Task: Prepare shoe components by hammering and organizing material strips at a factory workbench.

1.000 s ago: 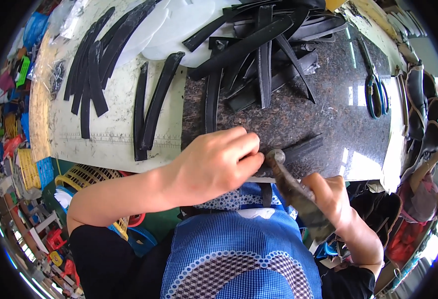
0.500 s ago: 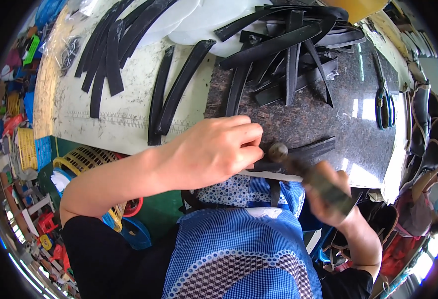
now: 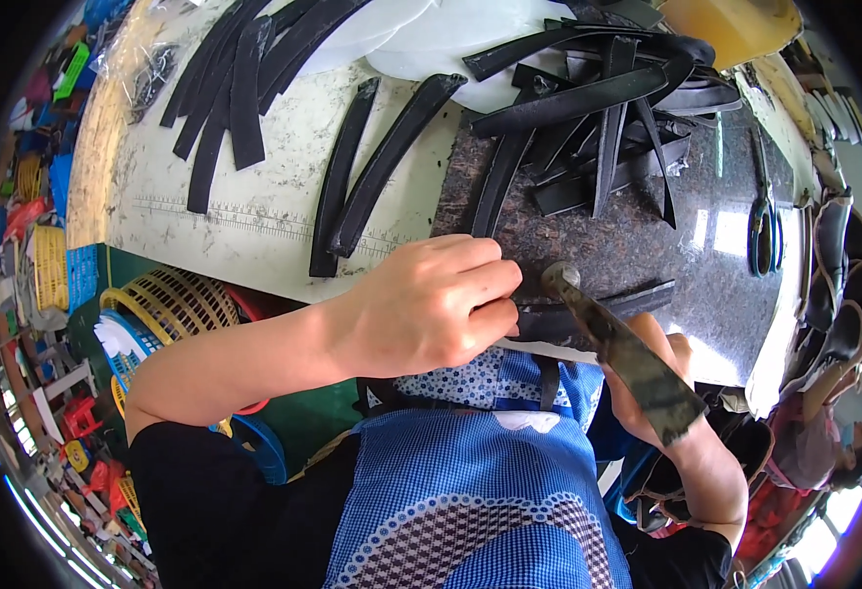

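My right hand (image 3: 644,371) grips a worn, dark metal hammer (image 3: 649,381). Its round striking end is just above a black strip (image 3: 607,310) lying along the near edge of the dark stone slab (image 3: 686,257). I cannot tell whether the two touch. At the strip's left end is my left hand (image 3: 441,302), its fingers curled and pinched together; the fingertips are partly hidden. Beyond that hand, two black strips (image 3: 389,172) lie side by side on the white board (image 3: 284,182).
A tangled pile of black strips (image 3: 598,108) covers the far part of the slab. More strips (image 3: 244,98) fan out at the far left. Dark-handled scissors (image 3: 764,231) lie at the right. A yellow basket (image 3: 176,304) stands below the board, and another person (image 3: 823,442) is at right.
The hammer's striking end has shifted slightly up and right, and its shaft shows more clearly. My left hand stays at the strip's end. The view has moved a little.
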Tool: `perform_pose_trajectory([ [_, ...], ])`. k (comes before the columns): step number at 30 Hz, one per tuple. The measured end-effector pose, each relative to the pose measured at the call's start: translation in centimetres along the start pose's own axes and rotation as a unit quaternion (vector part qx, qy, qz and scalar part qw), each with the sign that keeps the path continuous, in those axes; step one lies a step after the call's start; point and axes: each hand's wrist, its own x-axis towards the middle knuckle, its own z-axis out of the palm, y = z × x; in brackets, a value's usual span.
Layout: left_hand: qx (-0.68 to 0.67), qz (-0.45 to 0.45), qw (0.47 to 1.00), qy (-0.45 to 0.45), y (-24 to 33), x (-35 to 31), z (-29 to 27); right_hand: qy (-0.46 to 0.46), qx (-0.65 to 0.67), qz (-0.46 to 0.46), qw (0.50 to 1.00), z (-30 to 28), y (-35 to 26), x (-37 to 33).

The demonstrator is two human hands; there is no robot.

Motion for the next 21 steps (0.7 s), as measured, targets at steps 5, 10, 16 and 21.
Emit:
perform_pose_trajectory([
  [5,0.006,0.022,0.999,0.040,0.1,-0.5,0.5,0.000,0.064,0.018,0.998,0.1,0.0,0.4],
  [10,0.022,0.024,0.996,0.078,0.5,-0.9,1.2,0.003,0.058,-0.014,0.998,0.8,-0.1,0.3],
  [16,0.103,0.029,0.992,0.060,2.5,-2.4,1.0,-0.002,0.053,-0.038,0.998,0.7,-0.8,1.2],
  [21,0.118,-0.025,0.993,0.000,4.0,-3.5,2.1,0.052,0.079,-0.046,0.994,1.2,-0.8,1.2],
])
